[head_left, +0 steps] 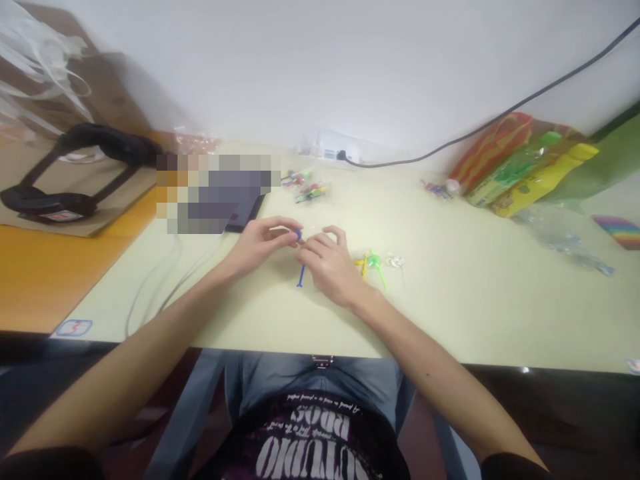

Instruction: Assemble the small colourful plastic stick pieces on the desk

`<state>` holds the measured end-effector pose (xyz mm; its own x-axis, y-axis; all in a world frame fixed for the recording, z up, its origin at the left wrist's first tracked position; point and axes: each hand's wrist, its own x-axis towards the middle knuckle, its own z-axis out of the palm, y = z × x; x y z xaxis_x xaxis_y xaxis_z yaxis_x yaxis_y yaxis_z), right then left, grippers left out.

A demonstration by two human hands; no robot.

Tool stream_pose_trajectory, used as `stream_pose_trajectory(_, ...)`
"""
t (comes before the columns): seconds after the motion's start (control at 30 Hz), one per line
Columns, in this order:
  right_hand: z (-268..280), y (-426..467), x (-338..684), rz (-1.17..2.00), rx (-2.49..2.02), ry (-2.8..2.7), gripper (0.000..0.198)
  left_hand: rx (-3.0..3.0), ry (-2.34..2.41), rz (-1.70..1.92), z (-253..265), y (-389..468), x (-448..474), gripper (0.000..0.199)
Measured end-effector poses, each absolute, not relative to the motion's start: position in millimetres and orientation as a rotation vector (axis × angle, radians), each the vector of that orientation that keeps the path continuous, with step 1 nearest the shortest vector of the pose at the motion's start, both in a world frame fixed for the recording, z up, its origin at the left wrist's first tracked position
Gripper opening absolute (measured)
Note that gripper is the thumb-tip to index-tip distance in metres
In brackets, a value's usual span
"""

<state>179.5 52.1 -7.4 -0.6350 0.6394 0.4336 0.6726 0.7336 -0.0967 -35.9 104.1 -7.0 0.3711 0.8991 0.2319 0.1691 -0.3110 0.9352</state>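
Note:
Between its thumb and fingertips my left hand (263, 241) pinches a small blue plastic piece (299, 235). My right hand (327, 263) meets it from the right, fingers bent and close together near that piece; whether they grip anything is hidden. Below the right fingers a thin blue plastic stick (301, 276) shows, its upper end covered by the hand. Just right of the right hand lie a yellow plastic piece (365, 265), a bright green one with a thin stem (376, 260) and a white one (396, 262).
Small colourful packets (310, 190) lie behind my hands, near a dark tablet (245, 203), partly blurred out. A white socket box (330, 147) with a black cable stands by the wall. Right are a green bottle (520, 170) and a yellow one (550, 180); left, a black padded frame (80, 173).

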Motion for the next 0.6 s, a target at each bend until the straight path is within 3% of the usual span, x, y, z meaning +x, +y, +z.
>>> stream_pose_trajectory(0.4,-11,59,183,-0.237,-0.981,-2.193,0.023,1.144,0.654,0.995,-11,97,-20,0.029)
stream_pose_trajectory(0.6,-5,58,181,-0.038,-1.005,-1.998,0.014,1.119,0.611,0.990,-9,98,-21,0.029)
